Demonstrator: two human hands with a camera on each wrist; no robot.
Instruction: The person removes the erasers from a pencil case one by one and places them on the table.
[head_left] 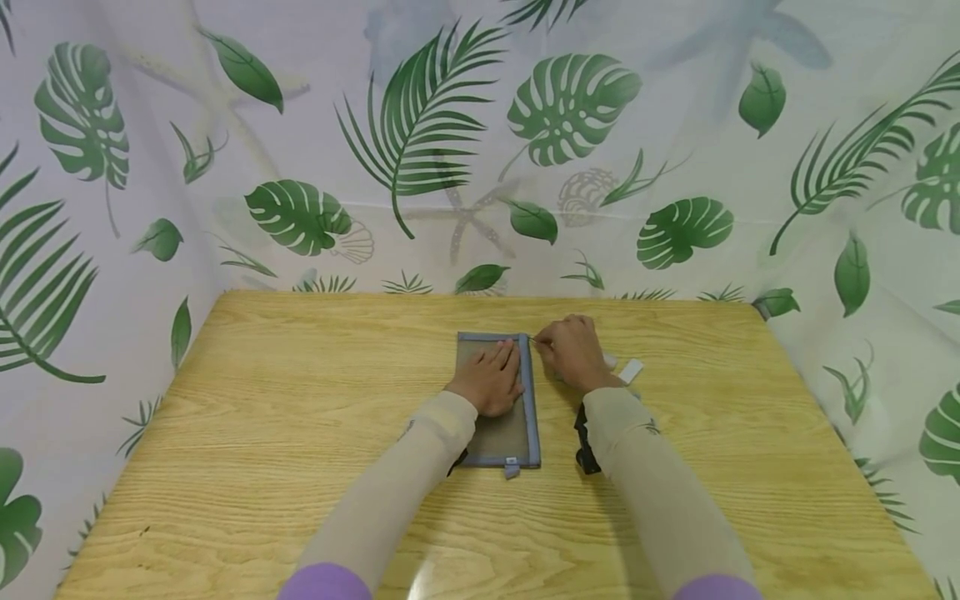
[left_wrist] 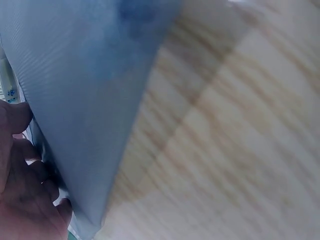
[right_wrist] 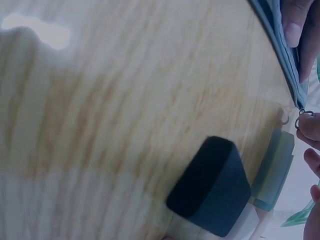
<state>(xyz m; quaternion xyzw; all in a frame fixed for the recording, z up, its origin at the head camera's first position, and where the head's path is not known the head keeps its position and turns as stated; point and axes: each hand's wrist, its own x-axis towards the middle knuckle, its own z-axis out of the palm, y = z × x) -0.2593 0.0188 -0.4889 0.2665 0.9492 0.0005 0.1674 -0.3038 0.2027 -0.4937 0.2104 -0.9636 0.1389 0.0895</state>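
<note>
A flat mesh zipper pouch (head_left: 491,437) with blue-grey edging lies on the wooden table, its zipper edge along the right side. My left hand (head_left: 491,379) rests on the pouch with fingers extended, pressing its upper half. At the pouch's far right corner, my right hand (head_left: 573,350) pinches the zipper pull, whose small metal ring (right_wrist: 304,117) shows between thumb and finger in the right wrist view. The left wrist view has the pouch's smooth grey-blue side (left_wrist: 95,115) close up, with fingers (left_wrist: 30,165) along its edge.
Just right of my right hand lies a small white block (head_left: 632,371). In the right wrist view, a dark block (right_wrist: 210,187) stands beside a pale green-blue block (right_wrist: 273,170). A leaf-patterned cloth (head_left: 450,167) rises behind the table (head_left: 285,417) and at its sides.
</note>
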